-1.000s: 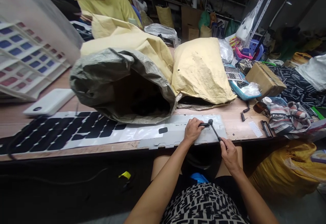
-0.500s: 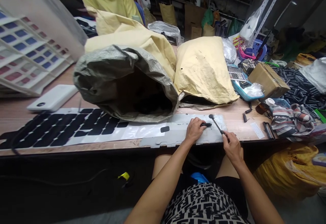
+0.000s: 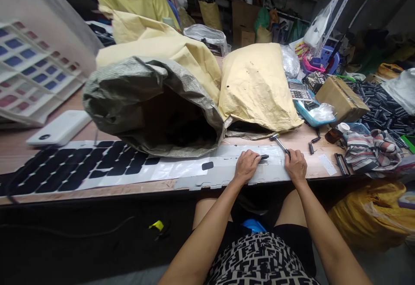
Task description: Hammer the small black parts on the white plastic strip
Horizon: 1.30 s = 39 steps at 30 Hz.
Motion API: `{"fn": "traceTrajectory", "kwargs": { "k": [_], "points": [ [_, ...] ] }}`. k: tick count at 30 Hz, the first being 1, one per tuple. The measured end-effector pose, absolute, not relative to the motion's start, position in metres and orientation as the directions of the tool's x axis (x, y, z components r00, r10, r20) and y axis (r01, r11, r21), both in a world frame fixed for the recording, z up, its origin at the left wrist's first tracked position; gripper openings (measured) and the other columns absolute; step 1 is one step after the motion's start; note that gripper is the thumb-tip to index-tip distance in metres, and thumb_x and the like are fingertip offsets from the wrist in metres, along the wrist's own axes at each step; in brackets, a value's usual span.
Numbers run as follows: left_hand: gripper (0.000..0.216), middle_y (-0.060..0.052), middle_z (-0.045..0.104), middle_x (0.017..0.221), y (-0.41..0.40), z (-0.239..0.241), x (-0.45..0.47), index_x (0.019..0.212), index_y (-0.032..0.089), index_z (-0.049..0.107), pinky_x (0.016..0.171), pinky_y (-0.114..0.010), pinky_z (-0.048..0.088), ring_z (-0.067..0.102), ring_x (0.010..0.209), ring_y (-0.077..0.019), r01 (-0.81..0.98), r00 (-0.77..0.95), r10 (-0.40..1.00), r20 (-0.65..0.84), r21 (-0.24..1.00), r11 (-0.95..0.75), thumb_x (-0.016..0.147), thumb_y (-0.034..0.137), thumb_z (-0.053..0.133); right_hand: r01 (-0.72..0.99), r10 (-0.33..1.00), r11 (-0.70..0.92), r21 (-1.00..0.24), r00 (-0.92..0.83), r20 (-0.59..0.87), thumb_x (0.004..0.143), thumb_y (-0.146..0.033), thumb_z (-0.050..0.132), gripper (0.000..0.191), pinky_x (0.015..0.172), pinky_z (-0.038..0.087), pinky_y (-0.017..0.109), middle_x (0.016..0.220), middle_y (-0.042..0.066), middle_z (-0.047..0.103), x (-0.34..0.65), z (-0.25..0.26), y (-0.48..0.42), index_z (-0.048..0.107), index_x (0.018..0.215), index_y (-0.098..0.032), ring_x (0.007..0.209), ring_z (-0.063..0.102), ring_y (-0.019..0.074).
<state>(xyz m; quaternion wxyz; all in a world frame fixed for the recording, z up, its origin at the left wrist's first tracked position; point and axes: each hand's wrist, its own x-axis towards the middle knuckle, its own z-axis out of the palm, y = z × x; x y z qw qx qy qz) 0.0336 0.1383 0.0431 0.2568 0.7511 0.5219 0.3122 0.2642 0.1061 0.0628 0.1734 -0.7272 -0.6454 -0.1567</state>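
My left hand (image 3: 247,165) is closed, pinching a small black pen-like piece (image 3: 265,157) whose tip points right. It rests on a flat grey-white sheet (image 3: 223,173) at the table's front edge. Wrapped round the handle of a small metal hammer (image 3: 282,145), my right hand (image 3: 295,164) is at the sheet's right end. The hammer's head lies forward and left of that hand, near the table surface, apart from the black piece. Whether the head touches the table I cannot tell.
An open-mouthed sack (image 3: 152,108) and another yellow sack (image 3: 256,88) stand behind my hands. Dark square cells on a white sheet (image 3: 175,168) lie left. Right are black pieces (image 3: 311,147), a striped cloth (image 3: 361,151), a cardboard box (image 3: 342,99) and a calculator (image 3: 298,91).
My right hand has moved forward and turned over the handle. The hammer's head has shifted forward, away from me. My left hand still holds the black piece in nearly the same place.
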Motion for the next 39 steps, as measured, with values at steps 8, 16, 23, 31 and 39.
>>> {"fn": "traceTrajectory", "kwargs": {
  "k": [8, 16, 23, 31, 39],
  "points": [
    [0.035, -0.005, 0.061, 0.09, 0.103, 0.059, 0.027, 0.095, 0.02, 0.061, 0.081, -0.032, 0.045, 0.056, 0.084, -0.0184, 0.381, 0.312, 0.885, 0.345, 0.808, -0.449, 0.101, 0.038, 0.032, 0.991, 0.894, -0.133, -0.009, 0.124, 0.43, 0.093, -0.03, 0.049, 0.024, 0.074, 0.033, 0.03, 0.097, 0.007, 0.058, 0.262, 0.065, 0.106, 0.062, 0.11, -0.02, 0.088, 0.047, 0.0209],
    [0.031, -0.002, 0.066, 0.087, 0.004, 0.005, 0.046, 0.111, 0.025, 0.056, 0.079, -0.029, 0.046, 0.064, 0.083, -0.0184, 0.419, 0.655, 0.755, -0.038, 0.85, -0.32, 0.1, 0.044, 0.034, 0.99, 0.896, -0.137, -0.02, 0.133, 0.424, 0.094, -0.031, 0.047, 0.025, 0.073, 0.033, 0.03, 0.096, 0.007, 0.057, 0.26, 0.062, 0.106, 0.061, 0.111, -0.02, 0.088, 0.046, 0.0212],
    [0.037, -0.008, 0.07, 0.096, 0.02, -0.005, 0.053, 0.122, 0.018, 0.057, 0.078, -0.031, 0.048, 0.067, 0.091, -0.0237, 0.627, 0.629, 0.719, -0.296, 0.74, -0.244, 0.093, 0.04, 0.05, 0.992, 0.891, -0.122, -0.019, 0.118, 0.439, 0.093, -0.03, 0.047, 0.025, 0.073, 0.032, 0.03, 0.096, 0.008, 0.056, 0.26, 0.066, 0.105, 0.061, 0.111, -0.019, 0.087, 0.046, 0.0211],
    [0.029, -0.001, 0.06, 0.06, 0.069, 0.085, -0.01, 0.067, 0.018, 0.062, 0.057, -0.025, 0.042, 0.052, 0.055, -0.0117, 0.3, 0.231, 0.797, 0.558, 0.738, -0.604, 0.091, 0.03, 0.054, 0.992, 0.89, -0.126, -0.001, 0.114, 0.442, 0.093, -0.03, 0.048, 0.024, 0.075, 0.033, 0.03, 0.096, 0.007, 0.056, 0.262, 0.066, 0.108, 0.061, 0.11, -0.02, 0.087, 0.046, 0.0207],
    [0.02, -0.017, 0.065, 0.094, 0.196, 0.091, -0.14, 0.089, 0.012, 0.065, 0.093, -0.049, 0.048, 0.062, 0.1, -0.0325, 0.534, -0.718, 0.675, 0.167, 0.755, 0.381, 0.076, 0.026, 0.06, 0.992, 0.888, -0.128, -0.014, 0.121, 0.443, 0.092, -0.029, 0.048, 0.024, 0.074, 0.033, 0.031, 0.095, 0.008, 0.056, 0.26, 0.067, 0.107, 0.061, 0.109, -0.019, 0.088, 0.046, 0.021]
  ]
}}
